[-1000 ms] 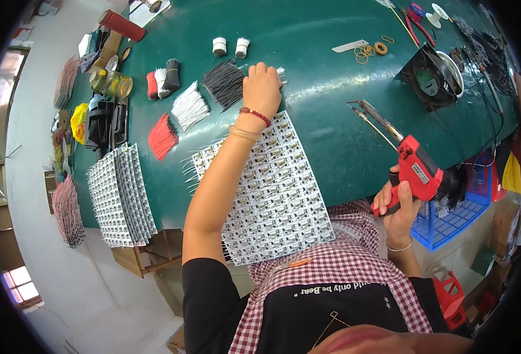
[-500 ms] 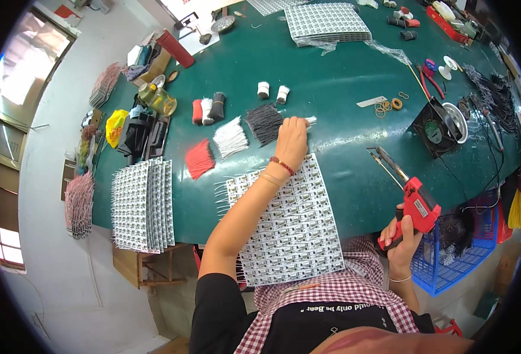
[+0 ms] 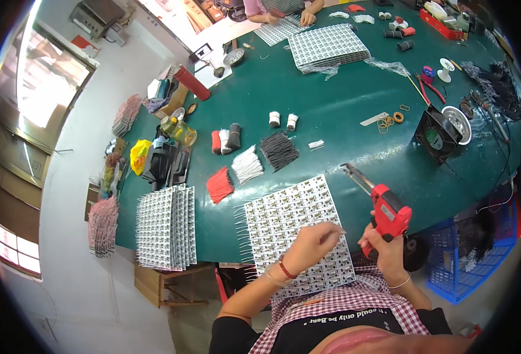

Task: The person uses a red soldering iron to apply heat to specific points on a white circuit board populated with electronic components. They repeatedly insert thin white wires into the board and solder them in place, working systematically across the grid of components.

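Observation:
My left hand is closed in a pinch above the right part of a white circuit board panel; a thin white wire seems to poke out at its fingertips. Rows of small components cover the panel, and pale wires stick out along its left edge. In my right hand is a red soldering gun, its metal tip pointing up and left, just right of the panel. Beyond the panel lie a few loose white wires, a black wire pile, a white wire pile and a red wire pile.
Stacked panels stand at the left table edge. A black fan sits to the right, beside pliers and a solder spool. Across the green table, a co-worker's hands are over another panel. A blue crate is below right.
My left hand has come back from the loose white wires to above the panel. My right hand has brought the soldering gun left, nearer the panel. The view has shifted, showing the co-worker.

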`<state>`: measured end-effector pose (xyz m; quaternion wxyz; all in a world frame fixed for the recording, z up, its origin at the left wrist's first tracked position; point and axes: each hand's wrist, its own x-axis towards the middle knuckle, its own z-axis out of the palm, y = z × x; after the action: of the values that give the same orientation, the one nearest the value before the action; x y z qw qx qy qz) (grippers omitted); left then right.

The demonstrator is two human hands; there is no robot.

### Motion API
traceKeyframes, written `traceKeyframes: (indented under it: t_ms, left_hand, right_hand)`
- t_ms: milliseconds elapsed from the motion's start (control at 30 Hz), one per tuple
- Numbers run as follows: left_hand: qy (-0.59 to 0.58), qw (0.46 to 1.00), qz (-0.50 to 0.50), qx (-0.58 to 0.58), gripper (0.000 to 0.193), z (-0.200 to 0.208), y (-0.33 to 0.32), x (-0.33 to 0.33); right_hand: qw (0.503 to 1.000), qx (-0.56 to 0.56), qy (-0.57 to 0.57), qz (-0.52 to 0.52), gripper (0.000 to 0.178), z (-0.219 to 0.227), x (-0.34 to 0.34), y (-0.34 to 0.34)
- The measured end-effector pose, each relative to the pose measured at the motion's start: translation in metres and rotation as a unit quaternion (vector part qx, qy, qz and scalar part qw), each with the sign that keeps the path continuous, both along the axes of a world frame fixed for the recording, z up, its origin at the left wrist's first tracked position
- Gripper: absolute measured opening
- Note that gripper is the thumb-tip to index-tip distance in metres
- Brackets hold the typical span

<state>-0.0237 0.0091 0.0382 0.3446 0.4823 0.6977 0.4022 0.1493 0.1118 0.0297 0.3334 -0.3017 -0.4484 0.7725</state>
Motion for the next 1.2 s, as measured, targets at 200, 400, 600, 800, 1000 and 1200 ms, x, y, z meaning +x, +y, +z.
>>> traceKeyframes:
  t_ms: [200, 400, 600, 800, 1000, 1200]
  left_hand:
    - [0.003, 0.999, 0.031, -0.008, 0.009, 0.004, 0.0, 0.035]
    - [-0.029, 0.998, 0.027, -0.049, 0.009, 0.014, 0.009, 0.054]
    - [0.076, 0.996, -0.001, -0.045, 0.009, 0.014, 0.016, 0.066]
    - [0.036, 0.998, 0.028, -0.036, 0.009, 0.009, 0.015, 0.081]
    - [0.059, 0.992, 0.045, -0.1, 0.01, 0.021, 0.016, 0.094]
    - [0.11, 0.993, 0.024, -0.039, 0.01, 0.022, 0.008, 0.106]
  right_hand:
    - [0.996, -0.021, -0.04, 0.083, 0.012, 0.009, 0.008, -0.007]
    - [0.997, 0.001, -0.02, 0.073, 0.014, -0.003, 0.023, -0.006]
    - [0.996, -0.038, 0.008, 0.08, 0.011, -0.002, 0.037, 0.008]
    - [0.993, -0.067, 0.029, 0.095, 0.009, -0.001, 0.048, 0.013]
    - [0.994, 0.004, 0.008, 0.108, 0.033, -0.029, 0.055, 0.004]
    - [0.991, 0.088, -0.035, 0.099, 0.033, -0.028, 0.068, -0.001]
